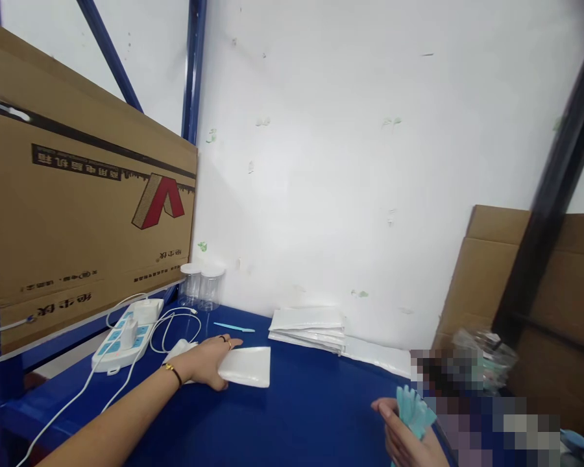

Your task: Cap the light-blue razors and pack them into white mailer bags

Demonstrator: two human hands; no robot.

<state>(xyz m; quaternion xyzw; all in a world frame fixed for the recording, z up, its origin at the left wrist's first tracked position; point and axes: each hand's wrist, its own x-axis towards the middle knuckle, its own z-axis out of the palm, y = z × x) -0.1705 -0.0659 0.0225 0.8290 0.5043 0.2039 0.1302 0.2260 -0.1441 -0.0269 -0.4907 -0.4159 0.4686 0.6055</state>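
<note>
My left hand (pixel 209 362) is at the left of the blue table, over a white flat packet (pixel 250 368). Its thumb lies at the near edge and its fingers reach across to the far edge, so the packet's middle is hidden. At the lower right, my right hand (pixel 406 434) is closed around a bundle of slim light-blue plastic sticks (pixel 414 410), their ends fanned upward. One similar light-blue stick (pixel 234 327) lies on the table just beyond my left hand. A stack of white packets (pixel 307 326) rests against the wall, with another white packet (pixel 377 356) to its right.
A white power strip (pixel 121 347) with plugs and looping white cables sits on the left. Two clear jars (pixel 211 288) with white lids stand in the back corner. A large cardboard box (pixel 87 194) walls the left side. Cardboard (pixel 491 272) and a clear plastic bag (pixel 484 360) are on the right.
</note>
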